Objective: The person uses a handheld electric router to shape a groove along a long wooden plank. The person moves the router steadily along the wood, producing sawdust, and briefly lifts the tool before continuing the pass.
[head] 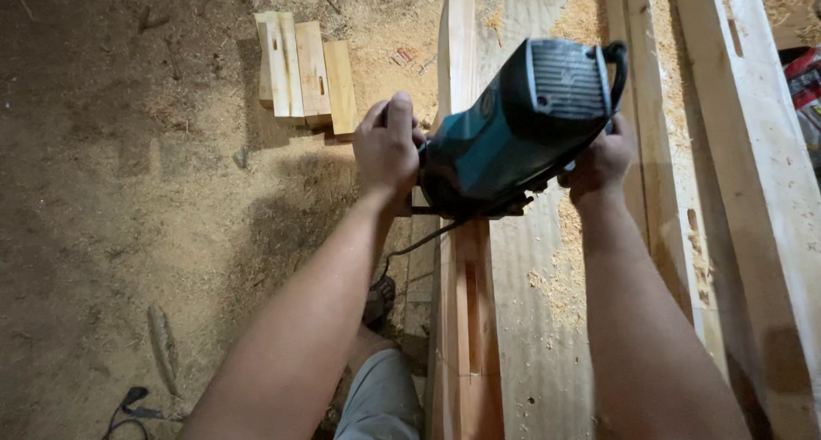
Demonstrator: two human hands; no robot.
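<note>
power tool (513, 132): teal, black | beam (530, 260): pale wood | floor (128, 192): brown sawdust

A woodworking shop, this: sawdust (128, 192) blankets the dirt floor, long timber beams (753, 149) lie side by side (some with slots cut in), and cut wooden blocks (306, 70) sit nearby.

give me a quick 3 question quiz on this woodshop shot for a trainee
1. True or false: both hands grip the teal power tool.
2. Where do the short wooden blocks lie? A) on the sawdust floor, to the left of the beam B) on top of the tool C) in the right hand
3. Fill in: the tool rests over a long ____ cut in the wooden beam.

Key
1. True: the left hand and the right hand hold it from either side.
2. A
3. slot
</note>
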